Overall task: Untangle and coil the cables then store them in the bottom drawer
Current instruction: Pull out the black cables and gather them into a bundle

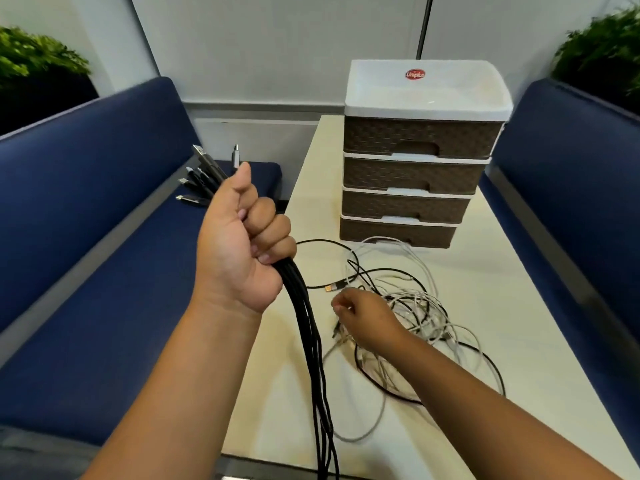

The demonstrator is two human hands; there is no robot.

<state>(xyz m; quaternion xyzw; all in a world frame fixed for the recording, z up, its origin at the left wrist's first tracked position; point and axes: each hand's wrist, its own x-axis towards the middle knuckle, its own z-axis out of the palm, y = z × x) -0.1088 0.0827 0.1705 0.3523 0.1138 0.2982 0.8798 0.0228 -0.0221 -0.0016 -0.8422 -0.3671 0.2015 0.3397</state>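
Note:
My left hand (pixel 242 244) is raised over the table's left edge and grips a bundle of black cables (pixel 313 348). Their plug ends stick up past my thumb and the strands hang down off the front. My right hand (pixel 363 318) rests low on the tangled pile of white and black cables (pixel 426 317), fingers curled and pinching at a strand near its left side. A loose gold-tipped plug (pixel 330 287) lies just beyond those fingers. The brown drawer unit (pixel 415 174) stands behind the pile; its bottom drawer (pixel 398 232) is closed.
The cream table (pixel 485 282) runs between two blue benches, one on the left (pixel 86 237) and one on the right (pixel 581 188). Green plants sit in both back corners. A pale wall stands behind the drawer unit.

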